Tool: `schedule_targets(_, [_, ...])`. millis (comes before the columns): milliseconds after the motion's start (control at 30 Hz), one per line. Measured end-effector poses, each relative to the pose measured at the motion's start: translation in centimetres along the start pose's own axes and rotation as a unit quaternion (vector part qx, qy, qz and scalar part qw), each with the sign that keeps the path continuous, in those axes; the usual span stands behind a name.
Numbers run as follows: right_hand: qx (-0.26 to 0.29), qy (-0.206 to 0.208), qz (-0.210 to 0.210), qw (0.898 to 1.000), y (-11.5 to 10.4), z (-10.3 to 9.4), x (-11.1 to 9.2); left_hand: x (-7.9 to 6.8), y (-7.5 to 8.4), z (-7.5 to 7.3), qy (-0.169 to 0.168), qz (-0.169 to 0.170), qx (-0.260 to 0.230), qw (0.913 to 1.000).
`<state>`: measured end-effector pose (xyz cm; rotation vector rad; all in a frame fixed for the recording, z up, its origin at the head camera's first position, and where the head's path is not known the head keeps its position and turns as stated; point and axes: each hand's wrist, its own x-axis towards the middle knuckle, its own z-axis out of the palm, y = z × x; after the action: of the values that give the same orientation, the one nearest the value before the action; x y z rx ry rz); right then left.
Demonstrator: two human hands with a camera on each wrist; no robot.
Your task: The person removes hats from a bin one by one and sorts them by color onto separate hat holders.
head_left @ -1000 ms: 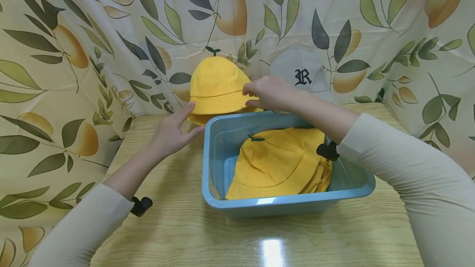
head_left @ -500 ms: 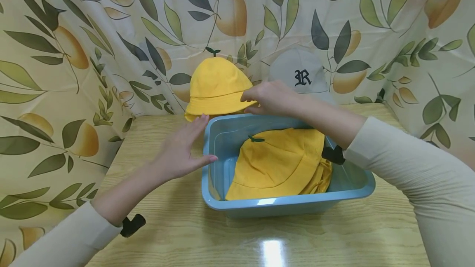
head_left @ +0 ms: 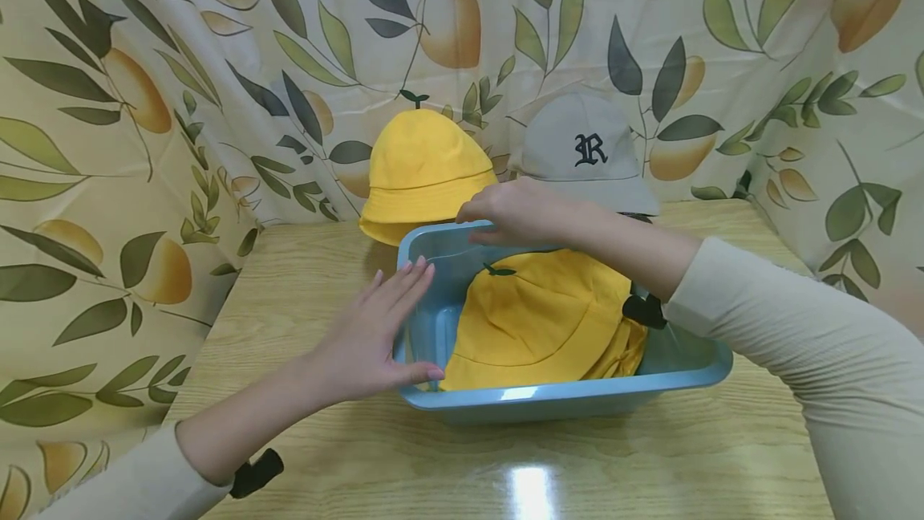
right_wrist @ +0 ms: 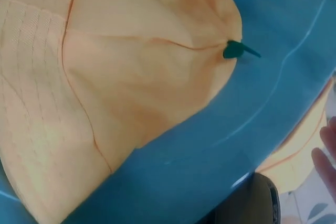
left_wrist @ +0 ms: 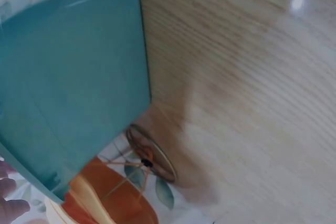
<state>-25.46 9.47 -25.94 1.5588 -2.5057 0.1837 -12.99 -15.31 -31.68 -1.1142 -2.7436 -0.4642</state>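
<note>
Blue bin [head_left: 577, 389], a crumpled yellow hat [head_left: 534, 319] inside: the left hand [head_left: 375, 335] spreads straight fingers over its left rim, the right hand [head_left: 523, 211] bends at the far rim — gripping or not, I cannot tell — so 1 backward shove could topple the standing yellow hat [head_left: 429, 155].

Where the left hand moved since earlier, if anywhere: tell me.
Yes: the left hand came down the head view, along the left side of the blue bin.
</note>
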Motion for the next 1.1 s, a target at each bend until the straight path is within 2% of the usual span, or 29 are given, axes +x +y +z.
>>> schedule_targets(300, [-0.004, -0.022, -0.074, 0.997, -0.9, 2.9, 0.1, -0.8, 1.0, 0.9, -0.031, 0.009, 0.017, 0.9993])
schedule_targets(467, [-0.019, -0.074, -0.068, 0.995, -1.3, 4.3, 0.2, -1.1, 1.5, 1.4, -0.051, 0.019, 0.027, 0.9981])
schedule_targets(667, [-0.023, -0.137, -0.062, 0.988, -1.4, 6.4, 0.3, -1.2, 1.5, 1.6, -0.054, 0.024, 0.044, 0.9973])
schedule_targets(833, [-0.044, -0.161, -0.076, 0.983, -1.2, 8.0, 0.2, -1.2, 1.5, 1.8, -0.048, 0.025, 0.047, 0.9974])
schedule_targets(1100, [-0.091, -0.215, -0.088, 0.968, -1.1, 8.8, 0.3, -1.2, 1.4, 1.9, -0.041, 0.028, 0.048, 0.9976])
